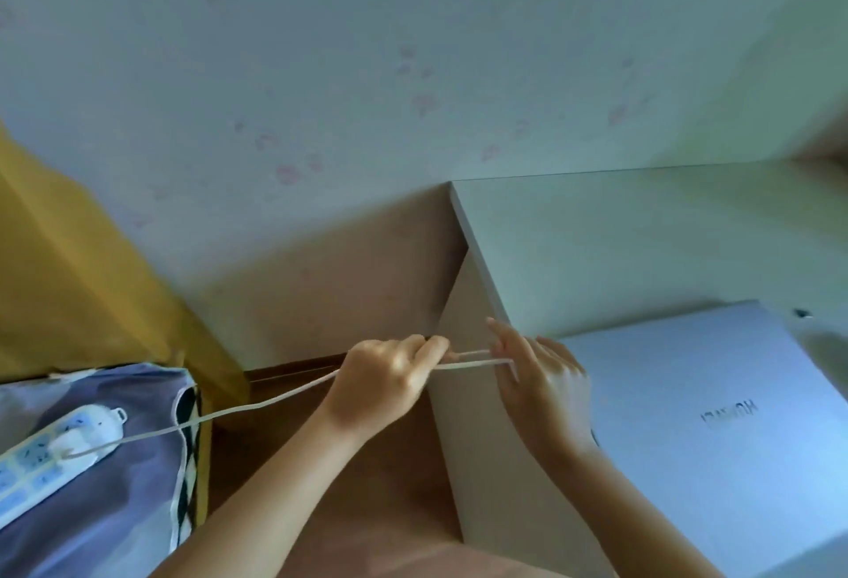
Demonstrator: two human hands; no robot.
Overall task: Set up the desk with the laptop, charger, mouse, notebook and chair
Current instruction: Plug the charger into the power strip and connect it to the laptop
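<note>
Both hands are pinching a thin white cable [275, 400]: left hand [385, 375] curling round it, right hand [541, 375] gripping its end beside the closed, smooth silver laptop [697, 417] lying on the pale tabletop [619, 247]. The cable is trailing to a power strip [50, 449] on the bed [114, 508].

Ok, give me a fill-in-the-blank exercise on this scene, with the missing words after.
1. Both hands, left hand and right hand, hold the white ____.
2. The laptop lies on the desk with its lid ____.
3. The cable runs from the charger plugged into the power ____.

Missing: cable; closed; strip
</note>
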